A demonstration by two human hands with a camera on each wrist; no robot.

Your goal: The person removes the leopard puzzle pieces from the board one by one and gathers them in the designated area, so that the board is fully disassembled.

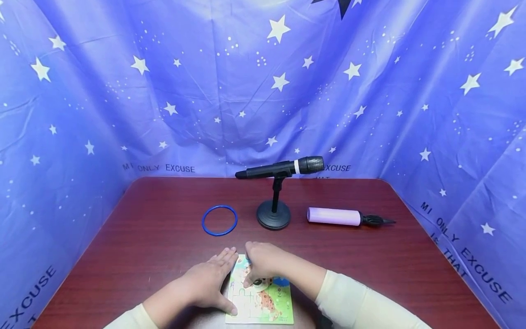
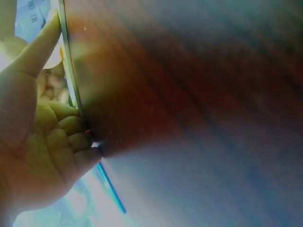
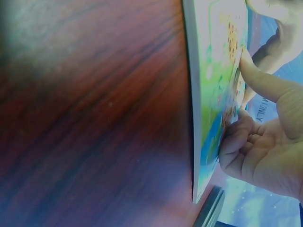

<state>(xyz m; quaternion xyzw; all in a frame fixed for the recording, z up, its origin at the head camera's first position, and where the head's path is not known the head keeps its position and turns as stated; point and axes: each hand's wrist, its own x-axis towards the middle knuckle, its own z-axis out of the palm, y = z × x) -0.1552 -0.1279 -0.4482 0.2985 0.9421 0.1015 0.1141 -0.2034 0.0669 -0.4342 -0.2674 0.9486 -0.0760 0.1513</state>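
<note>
Left hand (image 1: 208, 282), thumb spread from fingers, touches the puzzle board's (image 1: 260, 298) left edge. Right hand (image 1: 265, 261), fingers curled, rests on its face; pinching cannot be determined.

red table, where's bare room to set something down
The table is bare left of the blue ring, and between the purple pump and right sleeve. It's crowded around the puzzle, with left hand and right hand at it.

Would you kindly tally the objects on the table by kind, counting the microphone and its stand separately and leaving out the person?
Puzzle board: 1
Blue ring: 1
Microphone: 1
Microphone stand: 1
Lilac pump: 1
Total: 5
</note>
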